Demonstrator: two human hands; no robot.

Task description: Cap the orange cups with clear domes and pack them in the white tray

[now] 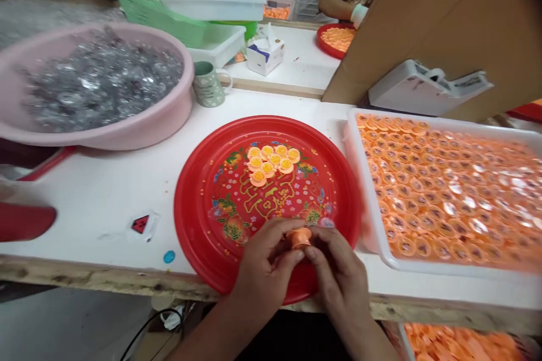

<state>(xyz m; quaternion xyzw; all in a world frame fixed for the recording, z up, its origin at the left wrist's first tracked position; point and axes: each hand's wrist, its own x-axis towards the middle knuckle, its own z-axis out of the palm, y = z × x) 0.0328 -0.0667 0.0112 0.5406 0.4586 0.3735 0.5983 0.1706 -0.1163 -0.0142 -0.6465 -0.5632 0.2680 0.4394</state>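
Note:
Both my hands meet over the near part of a red round tray [195, 203] printed with flowers and fruit. Between their fingertips is a small orange plastic piece [300, 237], spool-like with a flared rim. My left hand [266, 265] pinches it from the left, thumb in front. My right hand [339, 268] closes on it from the right. Farther back on the tray lies a cluster of several orange round pieces [275, 159] with yellow centres. A white bin [389, 256] to the right holds rows of orange round pieces with clear, shiny tops.
A pink basin [169, 130] full of clear plastic parts stands left, beside a green mug [209, 84]. A tape dispenser [419, 87] rests by a cardboard panel [444, 28]. Behind are a tissue box [265, 56] and two other people. A blue disc [169, 256] lies near the front edge.

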